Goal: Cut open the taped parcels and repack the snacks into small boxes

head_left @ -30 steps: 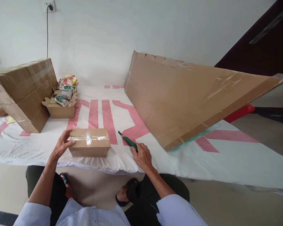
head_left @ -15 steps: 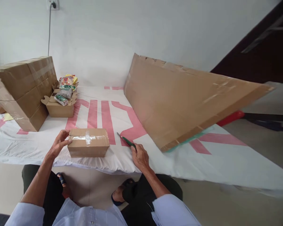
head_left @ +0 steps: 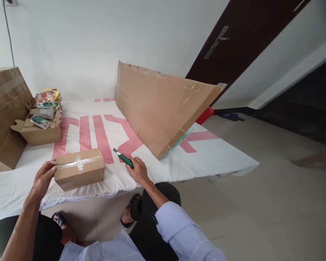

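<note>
A small closed cardboard box lies near the front edge of the table, with clear tape crossing on its top. My left hand grips its left end, thumb and fingers bent at the corner. To the right of the box, my right hand is closed around the green handle of a utility knife. The knife's metal tip points away to the upper left, apart from the box. My right hand is low over the cloth; whether it rests there I cannot tell.
Large taped cartons stand at the left. Beside them an open cardboard box holds several packaged goods. A big cardboard sheet leans up at the back right, a red object behind it. A white and pink cloth covers the table.
My view has swung to the right, so the table and everything on it appear further left. Both hands keep their hold. The box and knife look slightly turned.
</note>
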The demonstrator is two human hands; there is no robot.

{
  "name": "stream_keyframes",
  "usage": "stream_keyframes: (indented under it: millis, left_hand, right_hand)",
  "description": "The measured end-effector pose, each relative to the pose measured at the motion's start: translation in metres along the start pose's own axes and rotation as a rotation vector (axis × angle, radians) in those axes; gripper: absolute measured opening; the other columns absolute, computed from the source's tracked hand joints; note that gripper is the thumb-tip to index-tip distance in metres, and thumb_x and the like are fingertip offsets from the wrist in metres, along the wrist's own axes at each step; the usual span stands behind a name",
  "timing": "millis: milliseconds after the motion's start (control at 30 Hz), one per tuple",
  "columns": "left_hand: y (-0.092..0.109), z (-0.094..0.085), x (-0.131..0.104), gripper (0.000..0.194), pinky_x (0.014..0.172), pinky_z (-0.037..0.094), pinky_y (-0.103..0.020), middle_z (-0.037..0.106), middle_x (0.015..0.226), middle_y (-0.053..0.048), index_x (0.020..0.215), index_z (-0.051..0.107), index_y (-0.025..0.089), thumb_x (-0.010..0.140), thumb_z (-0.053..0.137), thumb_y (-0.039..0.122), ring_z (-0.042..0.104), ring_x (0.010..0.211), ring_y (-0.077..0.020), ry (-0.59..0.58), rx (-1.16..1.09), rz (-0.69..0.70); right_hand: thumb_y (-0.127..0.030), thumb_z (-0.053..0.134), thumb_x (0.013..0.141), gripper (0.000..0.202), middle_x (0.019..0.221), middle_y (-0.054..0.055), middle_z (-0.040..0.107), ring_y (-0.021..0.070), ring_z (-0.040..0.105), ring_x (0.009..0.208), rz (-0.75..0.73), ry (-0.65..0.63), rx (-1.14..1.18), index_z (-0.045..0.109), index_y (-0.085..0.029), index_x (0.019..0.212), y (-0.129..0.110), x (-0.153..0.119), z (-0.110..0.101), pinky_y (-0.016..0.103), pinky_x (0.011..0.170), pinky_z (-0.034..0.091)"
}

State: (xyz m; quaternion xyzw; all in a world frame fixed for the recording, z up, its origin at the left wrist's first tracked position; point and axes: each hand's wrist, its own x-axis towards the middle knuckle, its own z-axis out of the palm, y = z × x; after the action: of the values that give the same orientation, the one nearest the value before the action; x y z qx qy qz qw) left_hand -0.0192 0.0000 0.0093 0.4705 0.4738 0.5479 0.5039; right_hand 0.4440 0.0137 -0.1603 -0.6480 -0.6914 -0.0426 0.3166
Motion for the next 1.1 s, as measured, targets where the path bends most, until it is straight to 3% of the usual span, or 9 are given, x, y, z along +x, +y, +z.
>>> stream_keyframes:
  millis: [233, 433, 567, 700, 767, 900, 1000, 1100]
  left_hand:
    - [-0.004, 0.000, 0.009, 0.050, 0.077, 0.054, -0.029, 0.077, 0.103, -0.001, 0.094, 0.071, 0.024, 0.066, 0.101, 0.053, 0.069, 0.090, -0.0212, 0.034, 0.015, 0.008]
    - [0.002, 0.004, 0.006, 0.052, 0.080, 0.056, -0.027, 0.078, 0.115, -0.004, 0.093, 0.070, 0.023, 0.065, 0.102, 0.054, 0.069, 0.103, -0.0235, 0.046, 0.027, 0.025]
    - [0.004, 0.005, 0.007, 0.062, 0.076, 0.055, -0.027, 0.078, 0.109, -0.004, 0.095, 0.070, 0.022, 0.060, 0.104, 0.060, 0.070, 0.099, -0.0239, 0.050, 0.040, 0.000]
    - [0.005, 0.004, 0.008, 0.066, 0.069, 0.052, -0.028, 0.078, 0.102, -0.004, 0.099, 0.068, 0.023, 0.063, 0.099, 0.069, 0.071, 0.092, -0.0244, 0.028, 0.091, 0.003]
    - [0.006, 0.005, 0.009, 0.068, 0.068, 0.050, -0.028, 0.077, 0.099, -0.003, 0.101, 0.067, 0.023, 0.065, 0.097, 0.072, 0.070, 0.091, -0.0236, 0.030, 0.119, 0.009]
    - [0.009, 0.008, 0.006, 0.075, 0.071, 0.049, -0.026, 0.076, 0.098, -0.001, 0.104, 0.067, 0.022, 0.061, 0.098, 0.075, 0.066, 0.091, -0.0211, 0.041, 0.132, -0.009]
    - [0.010, 0.009, 0.004, 0.077, 0.074, 0.050, -0.028, 0.076, 0.102, -0.001, 0.105, 0.068, 0.023, 0.060, 0.099, 0.077, 0.064, 0.090, -0.0201, 0.047, 0.134, -0.011]
    - [0.011, 0.009, 0.005, 0.078, 0.078, 0.053, -0.030, 0.077, 0.108, -0.002, 0.106, 0.068, 0.024, 0.058, 0.100, 0.076, 0.067, 0.096, -0.0233, 0.048, 0.127, -0.019]
  right_hand:
    - [-0.032, 0.058, 0.103, 0.023, 0.107, 0.012, 0.066, 0.0309, 0.056, 0.102, 0.043, -0.042, -0.012, 0.070, -0.019, 0.118, -0.004, 0.006, -0.005, 0.042, 0.089, 0.045]
    - [-0.032, 0.050, 0.105, 0.026, 0.110, 0.016, 0.067, 0.0318, 0.058, 0.104, 0.070, -0.041, 0.064, 0.067, -0.017, 0.117, -0.005, 0.005, -0.010, 0.044, 0.093, 0.047]
    - [-0.043, 0.046, 0.104, 0.034, 0.107, 0.013, 0.070, 0.0296, 0.063, 0.100, 0.179, 0.032, 0.370, 0.064, -0.019, 0.120, -0.014, 0.009, -0.021, 0.043, 0.093, 0.050]
    - [-0.057, 0.048, 0.101, 0.037, 0.088, 0.003, 0.067, 0.0221, 0.059, 0.077, 0.419, 0.004, 0.761, 0.062, -0.023, 0.108, -0.036, 0.023, -0.035, 0.035, 0.075, 0.051]
    - [-0.061, 0.055, 0.097, 0.037, 0.084, 0.000, 0.064, 0.0194, 0.057, 0.071, 0.452, -0.026, 0.852, 0.058, -0.024, 0.101, -0.050, 0.029, -0.039, 0.032, 0.069, 0.050]
    - [-0.049, 0.056, 0.098, 0.023, 0.087, 0.002, 0.069, 0.0214, 0.065, 0.076, 0.330, -0.118, 0.727, 0.053, -0.026, 0.100, -0.077, 0.019, -0.035, 0.032, 0.073, 0.051]
    - [-0.038, 0.058, 0.098, 0.014, 0.091, 0.007, 0.073, 0.0255, 0.070, 0.086, 0.197, -0.182, 0.550, 0.055, -0.025, 0.104, -0.088, -0.004, -0.031, 0.034, 0.080, 0.051]
    - [-0.034, 0.055, 0.101, 0.013, 0.094, 0.010, 0.075, 0.0270, 0.071, 0.088, 0.161, -0.209, 0.435, 0.055, -0.024, 0.110, -0.091, -0.029, -0.032, 0.035, 0.082, 0.049]
